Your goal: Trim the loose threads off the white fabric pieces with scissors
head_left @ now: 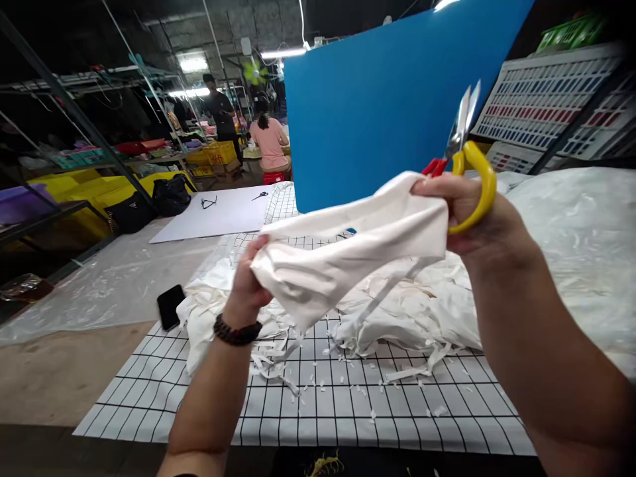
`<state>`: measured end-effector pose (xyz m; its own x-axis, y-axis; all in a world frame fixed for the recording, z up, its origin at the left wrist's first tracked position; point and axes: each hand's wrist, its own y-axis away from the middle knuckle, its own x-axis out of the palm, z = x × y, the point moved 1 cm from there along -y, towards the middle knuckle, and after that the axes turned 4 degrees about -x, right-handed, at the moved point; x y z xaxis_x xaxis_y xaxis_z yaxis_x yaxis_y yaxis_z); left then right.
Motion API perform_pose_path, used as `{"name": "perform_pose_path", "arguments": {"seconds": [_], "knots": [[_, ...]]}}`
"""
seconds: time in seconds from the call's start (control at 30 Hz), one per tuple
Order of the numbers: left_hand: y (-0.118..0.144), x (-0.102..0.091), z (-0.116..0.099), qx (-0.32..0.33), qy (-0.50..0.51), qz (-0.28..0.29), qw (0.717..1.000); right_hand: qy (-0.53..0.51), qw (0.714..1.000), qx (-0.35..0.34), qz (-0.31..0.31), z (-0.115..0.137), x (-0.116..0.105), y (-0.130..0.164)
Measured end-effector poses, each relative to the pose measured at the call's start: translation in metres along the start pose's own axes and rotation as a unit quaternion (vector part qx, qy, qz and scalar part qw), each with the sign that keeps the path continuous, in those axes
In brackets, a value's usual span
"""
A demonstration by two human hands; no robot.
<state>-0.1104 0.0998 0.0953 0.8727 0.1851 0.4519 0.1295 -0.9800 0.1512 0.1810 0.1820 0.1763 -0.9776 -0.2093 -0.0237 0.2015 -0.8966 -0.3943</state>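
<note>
"Both hands in the head view: how do they stand?"

"Raised and apart, with one white garment [342,262] stretched between them; the left hand [247,281] has its fingers closed on the left end; the right hand [470,212] pinches the upper right corner, fingers curled tight, and also carries scissors [456,140]; their blades point up above that hand, tips slightly parted, and a yellow handle loop lies against it; I cannot tell which fingers pass through the loops."

"And beneath the hands?"

"Below the stretched garment, between the two forearms, a heap of white cloth [422,311] lies on a black-gridded white cover [342,427]; small white scraps [372,416] are scattered on the near side of the heap; more white pieces lie under the left wrist, which wears a dark bracelet [237,331]; a black phone [170,307] rests to the left of that wrist."

"What stands past them?"

"Beyond the left hand, a white board [233,212] bearing small dark scissors [260,195]; farther off, a seated person in pink [269,142] and a standing person in dark clothes [218,112]; behind the garment, a blue panel [377,126]; past the right hand, white crates [551,99]; to the right of the right forearm, a bulky mass under clear plastic [576,252]."
</note>
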Motion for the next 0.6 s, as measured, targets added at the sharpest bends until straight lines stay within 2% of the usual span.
{"name": "perform_pose_path", "arguments": {"seconds": [0.03, 0.07, 0.1, 0.17, 0.23, 0.33, 0.4, 0.47, 0.6], "knots": [[-0.013, 0.000, 0.015, -0.024, -0.043, 0.009, 0.999, -0.050, 0.997, 0.061, 0.021, -0.012, -0.004, 0.006], [-0.024, -0.001, 0.033, -0.038, -0.103, -0.005, 0.994, -0.096, 0.988, 0.119, 0.027, -0.027, -0.007, 0.014], [-0.033, -0.005, 0.052, -0.044, -0.176, -0.038, 0.983, -0.122, 0.981, 0.154, 0.006, -0.043, -0.010, 0.023], [-0.039, -0.014, 0.091, -0.059, -0.238, -0.080, 0.966, -0.122, 0.968, 0.209, -0.068, -0.077, -0.012, 0.046], [-0.028, -0.026, 0.126, -0.062, -0.288, -0.106, 0.950, -0.105, 0.961, 0.233, -0.104, -0.112, -0.012, 0.070], [0.005, -0.041, 0.164, -0.067, -0.367, -0.090, 0.923, -0.087, 0.954, 0.250, -0.142, -0.149, -0.010, 0.098], [0.026, -0.046, 0.179, -0.074, -0.410, -0.062, 0.907, -0.086, 0.951, 0.256, -0.151, -0.159, -0.008, 0.107], [0.038, -0.046, 0.187, -0.077, -0.438, -0.038, 0.895, -0.089, 0.951, 0.257, -0.150, -0.159, -0.006, 0.109], [0.043, -0.038, 0.188, -0.088, -0.442, 0.018, 0.892, -0.088, 0.953, 0.250, -0.145, -0.148, -0.006, 0.108]]}}
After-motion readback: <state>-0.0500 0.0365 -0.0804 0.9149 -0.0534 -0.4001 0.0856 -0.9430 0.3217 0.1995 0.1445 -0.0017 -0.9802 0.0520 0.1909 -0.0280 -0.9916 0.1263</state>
